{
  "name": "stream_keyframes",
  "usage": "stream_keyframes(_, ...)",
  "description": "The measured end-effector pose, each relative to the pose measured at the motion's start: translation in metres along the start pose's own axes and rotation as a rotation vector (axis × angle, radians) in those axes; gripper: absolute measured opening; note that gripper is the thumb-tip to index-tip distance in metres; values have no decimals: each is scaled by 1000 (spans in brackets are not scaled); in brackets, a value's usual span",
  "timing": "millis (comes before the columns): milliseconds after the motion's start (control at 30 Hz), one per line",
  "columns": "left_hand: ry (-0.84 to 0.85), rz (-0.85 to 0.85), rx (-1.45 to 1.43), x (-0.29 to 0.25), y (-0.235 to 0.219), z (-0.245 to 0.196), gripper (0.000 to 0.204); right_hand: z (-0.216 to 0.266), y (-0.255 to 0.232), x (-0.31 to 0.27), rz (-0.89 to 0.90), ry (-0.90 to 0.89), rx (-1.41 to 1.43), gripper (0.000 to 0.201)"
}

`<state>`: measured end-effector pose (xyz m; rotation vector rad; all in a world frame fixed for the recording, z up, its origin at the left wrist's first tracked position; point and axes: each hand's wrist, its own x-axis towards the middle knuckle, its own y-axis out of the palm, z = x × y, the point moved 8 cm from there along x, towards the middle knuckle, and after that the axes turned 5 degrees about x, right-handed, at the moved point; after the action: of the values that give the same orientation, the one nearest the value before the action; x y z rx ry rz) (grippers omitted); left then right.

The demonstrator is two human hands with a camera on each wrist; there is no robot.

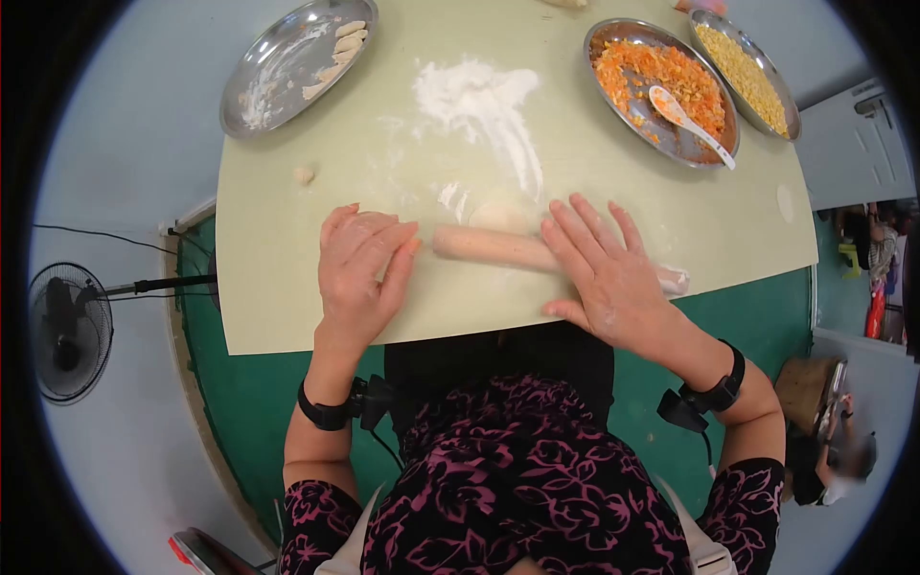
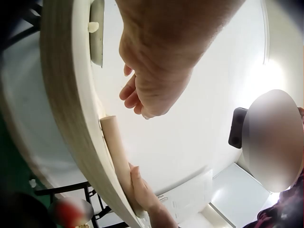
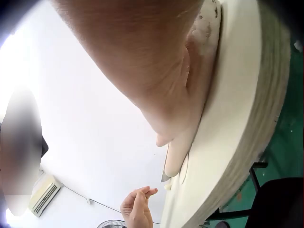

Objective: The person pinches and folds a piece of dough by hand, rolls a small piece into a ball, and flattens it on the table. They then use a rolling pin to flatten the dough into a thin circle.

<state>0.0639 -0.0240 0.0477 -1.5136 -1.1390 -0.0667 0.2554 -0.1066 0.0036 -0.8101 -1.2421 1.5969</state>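
Observation:
My right hand [image 1: 613, 292] lies with straight fingers spread over the right part of a wooden rolling pin [image 1: 494, 246], palm down on it. Just past the pin's middle, a thin round of dough [image 1: 500, 215] shows, partly hidden beneath it. Off the pin's left end, my left hand [image 1: 362, 273] is raised over the table, fingers loosely bent and nothing visible in them. In the left wrist view those fingers [image 2: 132, 96] hang above the tabletop. A small dough ball [image 1: 304, 175] sits farther out to the left.
Loose flour [image 1: 479, 96] is spread over the table [image 1: 278, 287]. A metal tray [image 1: 278, 81] with dumplings is at far left. At far right are a plate of orange shredded filling [image 1: 661, 62] with a white spoon [image 1: 685, 123] and a tray of yellow bits [image 1: 743, 81].

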Motion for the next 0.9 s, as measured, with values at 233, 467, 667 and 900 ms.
stream_keyframes(233, 11, 56, -52, 2, 9, -18, 16, -70, -21, 42, -260, 143, -172, 68)
stream_keyframes(467, 64, 338, -57, -11, 64, -68, 51, -29, -19, 17, -240, -54, -48, 48)
stream_keyframes(667, 46, 507, 111, -14, 92, -69, 71, -45, -47, 10, -481, 54, -47, 43)
stream_keyframes(900, 229, 529, -76, -9, 44, -36, 40, -38, -33, 5, -327, -55, -6, 43)
